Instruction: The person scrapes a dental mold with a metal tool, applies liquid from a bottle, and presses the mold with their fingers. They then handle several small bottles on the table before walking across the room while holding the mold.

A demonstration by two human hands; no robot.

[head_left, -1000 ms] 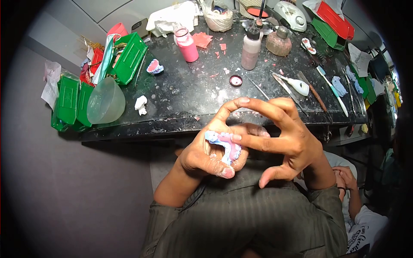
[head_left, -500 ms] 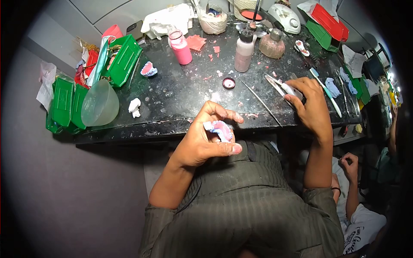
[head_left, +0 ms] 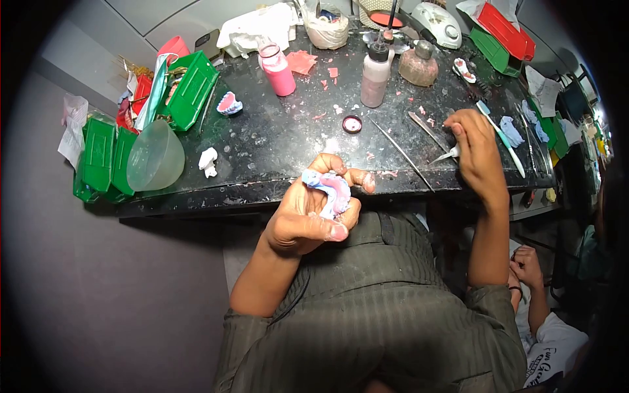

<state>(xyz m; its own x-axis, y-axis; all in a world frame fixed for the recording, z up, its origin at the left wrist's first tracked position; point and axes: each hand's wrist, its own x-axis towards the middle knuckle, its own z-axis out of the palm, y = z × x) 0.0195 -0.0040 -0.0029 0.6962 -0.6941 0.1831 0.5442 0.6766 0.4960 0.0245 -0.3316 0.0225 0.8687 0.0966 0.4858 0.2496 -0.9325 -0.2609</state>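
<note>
My left hand (head_left: 304,219) holds a small blue-and-white dental cast (head_left: 316,178) with a pink arch on it, just in front of the bench edge. The thumb is below it and the fingers curl around its far side. Over the bench at the right, my right hand (head_left: 479,150) is closed around a white tool with a tapered tip (head_left: 449,155); most of it is hidden by the hand. Beside that hand lie a flat metal spatula (head_left: 424,128) and a toothbrush (head_left: 503,136). A thin metal instrument (head_left: 401,154) rests between the hands.
On the black bench (head_left: 275,144) stand a pink bottle (head_left: 276,71), a grey-pink squeeze bottle (head_left: 375,82) and a glass jar (head_left: 418,65). A translucent bowl (head_left: 155,157) and green trays (head_left: 98,154) are at left. Another person's hand (head_left: 526,265) shows at lower right.
My left hand has tilted the cast, so more of its arch faces me. The right hand has drawn slightly right, with the white tool's tip now pointing left and down from it.
</note>
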